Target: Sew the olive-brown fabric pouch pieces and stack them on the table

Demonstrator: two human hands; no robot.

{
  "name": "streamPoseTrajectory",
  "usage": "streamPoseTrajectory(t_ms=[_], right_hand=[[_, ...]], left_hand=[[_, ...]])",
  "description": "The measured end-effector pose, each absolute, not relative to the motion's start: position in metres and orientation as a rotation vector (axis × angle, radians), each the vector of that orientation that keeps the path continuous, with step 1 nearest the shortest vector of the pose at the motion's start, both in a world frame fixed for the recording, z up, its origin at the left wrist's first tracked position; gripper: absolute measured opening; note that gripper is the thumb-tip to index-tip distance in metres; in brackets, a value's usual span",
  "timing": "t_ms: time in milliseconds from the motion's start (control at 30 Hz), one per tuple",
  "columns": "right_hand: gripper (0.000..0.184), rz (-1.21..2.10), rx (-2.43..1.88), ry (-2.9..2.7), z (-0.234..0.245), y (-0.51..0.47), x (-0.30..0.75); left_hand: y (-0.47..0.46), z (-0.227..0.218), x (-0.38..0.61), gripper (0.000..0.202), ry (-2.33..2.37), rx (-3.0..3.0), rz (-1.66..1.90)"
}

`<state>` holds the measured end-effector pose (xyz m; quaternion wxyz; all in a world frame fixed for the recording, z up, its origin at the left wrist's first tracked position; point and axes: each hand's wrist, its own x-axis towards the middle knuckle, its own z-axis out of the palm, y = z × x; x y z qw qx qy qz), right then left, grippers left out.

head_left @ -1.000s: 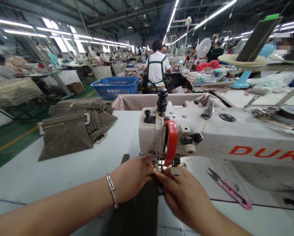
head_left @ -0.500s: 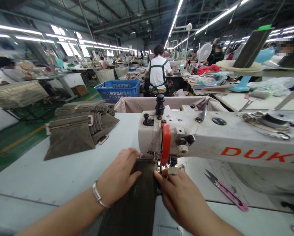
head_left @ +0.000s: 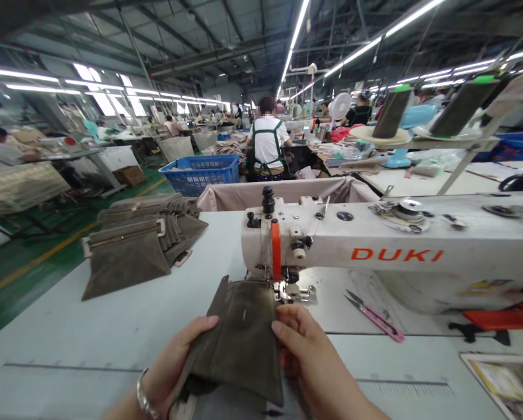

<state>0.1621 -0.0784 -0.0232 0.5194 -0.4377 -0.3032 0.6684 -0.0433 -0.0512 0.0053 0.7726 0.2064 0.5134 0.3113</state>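
Note:
A dark olive fabric piece lies on the white sewing table, its far edge at the presser foot of a white DUKI sewing machine. My left hand grips the fabric's near left edge, thumb on top and fingers under it. On the other side my right hand holds the right edge, with the thumb pressed on the cloth. Both hands sit well back from the needle.
A stack of sewn olive pieces with zips lies at the table's left. Pink thread snips lie right of the presser foot. A cloth bin hangs behind the machine. A blue crate and seated workers are further back.
Both hands have drawn back from the needle toward me, pulling the fabric along. The left hand went from flat on the cloth to gripping its edge. The camera has also moved back.

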Motion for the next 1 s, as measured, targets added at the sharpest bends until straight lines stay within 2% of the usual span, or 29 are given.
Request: streamPoseTrajectory(t_ms=[167, 233, 333, 400, 467, 533, 667, 767, 867, 1000], right_hand=[[0.039, 1.763, -0.961, -0.661, -0.033, -0.096, 0.150], [0.039, 1.792, -0.993, -0.752, -0.035, -0.105, 0.149], [0.034, 1.722, -1.109, -0.892, -0.042, -0.122, 0.149], [0.028, 1.647, -1.166, -1.012, -0.048, -0.134, 0.152], [0.018, 1.521, -1.242, -1.205, -0.054, -0.147, 0.159], [0.008, 1.282, -1.338, -1.473, -0.057, -0.159, 0.169], [0.016, 0.578, -1.306, -1.991, -0.055, -0.169, 0.184], [0.020, 0.162, -1.200, -2.098, -0.055, -0.163, 0.182], [0.031, -0.023, -1.124, -2.030, -0.056, -0.155, 0.175], [0.026, -0.055, -1.036, -2.128, -0.053, -0.151, 0.175]], left_hand=[[-0.082, 0.003, -0.077, 0.061, 1.247, 0.738, 0.370], [-0.086, 0.005, -0.089, 0.058, 1.441, 1.175, 0.399], [-0.092, 0.011, -0.087, 0.057, 1.648, 2.130, 0.640], [-0.098, 0.013, -0.071, 0.053, 1.385, 2.662, 0.665], [-0.105, 0.013, -0.051, 0.036, 0.988, 2.892, 0.542], [-0.110, 0.010, -0.033, 0.024, 0.809, 2.881, 0.515], [-0.112, -0.001, -0.021, 0.025, 0.822, 2.720, 0.614], [-0.114, -0.007, -0.025, 0.024, 0.884, 2.649, 0.690], [-0.119, -0.010, -0.026, 0.022, 1.002, 2.576, 0.862], [-0.124, -0.013, -0.022, 0.023, 0.931, 2.687, 0.877]])
